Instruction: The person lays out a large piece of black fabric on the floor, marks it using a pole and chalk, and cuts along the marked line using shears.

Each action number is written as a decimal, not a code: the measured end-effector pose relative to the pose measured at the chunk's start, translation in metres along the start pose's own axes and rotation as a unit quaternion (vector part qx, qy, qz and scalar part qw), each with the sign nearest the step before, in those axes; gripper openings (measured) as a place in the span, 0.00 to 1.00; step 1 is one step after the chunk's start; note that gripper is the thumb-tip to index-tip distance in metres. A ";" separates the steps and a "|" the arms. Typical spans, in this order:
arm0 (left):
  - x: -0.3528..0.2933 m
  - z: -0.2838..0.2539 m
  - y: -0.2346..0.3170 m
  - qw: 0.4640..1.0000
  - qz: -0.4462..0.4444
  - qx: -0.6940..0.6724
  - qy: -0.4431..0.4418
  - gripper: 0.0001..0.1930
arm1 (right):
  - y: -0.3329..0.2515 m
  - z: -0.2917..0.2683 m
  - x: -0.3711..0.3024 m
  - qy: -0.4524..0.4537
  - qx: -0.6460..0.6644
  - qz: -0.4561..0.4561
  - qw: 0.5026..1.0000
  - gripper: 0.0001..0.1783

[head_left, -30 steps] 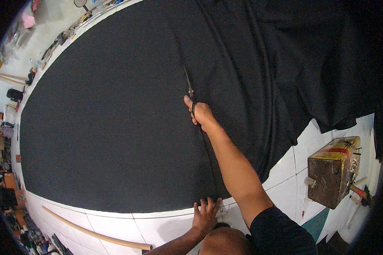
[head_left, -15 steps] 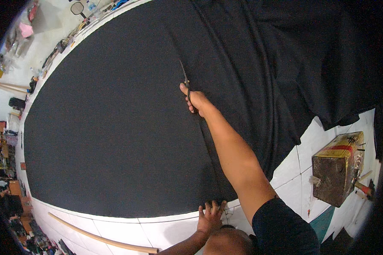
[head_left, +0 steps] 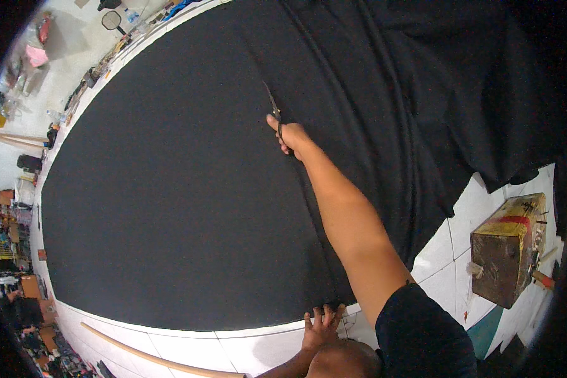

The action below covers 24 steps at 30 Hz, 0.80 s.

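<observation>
A large sheet of black fabric (head_left: 170, 189) lies spread over the white floor. Scissors (head_left: 273, 104) are in my right hand (head_left: 290, 138), their blades pointing away from me across the fabric. From that hand a line runs back through the cloth toward my left hand; whether it is a cut throughout, I cannot tell. My left hand (head_left: 323, 327) rests at the near edge of the sheet, fingers spread and their tips on the cloth.
Loose folds of the same cloth bunch up on the right. Beyond them stands a worn box (head_left: 501, 252) on white tiles, a hammer-like tool (head_left: 542, 278) beside it. A long wooden stick (head_left: 164, 359) lies along the near edge. Clutter (head_left: 28, 283) lines the left side.
My right hand and the scissors have moved slightly forward along the cloth. My left hand stays at the near edge. The whole view has shifted a little.
</observation>
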<state>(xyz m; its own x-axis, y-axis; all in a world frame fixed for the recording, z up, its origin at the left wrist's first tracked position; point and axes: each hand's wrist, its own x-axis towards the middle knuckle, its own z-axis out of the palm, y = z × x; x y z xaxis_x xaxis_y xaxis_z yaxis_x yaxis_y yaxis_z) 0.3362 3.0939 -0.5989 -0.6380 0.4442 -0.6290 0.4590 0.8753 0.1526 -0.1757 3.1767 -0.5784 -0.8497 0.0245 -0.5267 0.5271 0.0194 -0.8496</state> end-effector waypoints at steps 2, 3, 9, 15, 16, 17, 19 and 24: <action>0.001 0.003 -0.001 1.000 0.007 0.000 0.001 0.46 | 0.003 -0.001 0.003 0.017 -0.016 -0.024 0.999 0.36; 0.000 0.004 -0.001 1.000 0.006 -0.007 -0.003 0.46 | 0.003 0.000 0.002 0.021 -0.020 -0.034 0.999 0.36; 0.024 -0.140 -0.045 0.969 0.032 -0.123 0.212 0.46 | 0.015 -0.012 0.011 0.029 -0.023 -0.028 0.999 0.35; 0.196 -0.267 -0.184 0.861 -0.077 -0.209 0.457 0.42 | -0.002 -0.004 0.000 -0.011 0.006 -0.005 1.000 0.30; 0.213 -0.272 -0.196 0.873 -0.093 -0.170 0.447 0.43 | -0.002 -0.003 -0.001 -0.020 0.020 -0.003 1.000 0.31; 0.229 -0.272 -0.206 0.884 -0.109 -0.131 0.434 0.45 | -0.005 -0.003 -0.003 -0.020 0.015 -0.004 1.000 0.31; 0.242 -0.254 -0.219 0.897 -0.133 -0.096 0.411 0.47 | -0.008 0.004 -0.004 -0.030 0.029 0.006 0.999 0.32; 0.241 -0.267 -0.205 0.900 -0.125 -0.151 0.390 0.46 | 0.000 -0.009 0.002 -0.010 0.033 0.007 0.999 0.31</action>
<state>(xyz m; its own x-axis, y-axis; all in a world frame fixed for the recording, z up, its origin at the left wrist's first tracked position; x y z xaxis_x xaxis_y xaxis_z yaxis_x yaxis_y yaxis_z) -0.0770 3.0727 -0.5780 -0.9920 0.1214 0.0352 0.1260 0.9264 0.3547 -0.1773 3.1859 -0.5787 -0.8426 0.0046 -0.5385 0.5377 -0.0462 -0.8419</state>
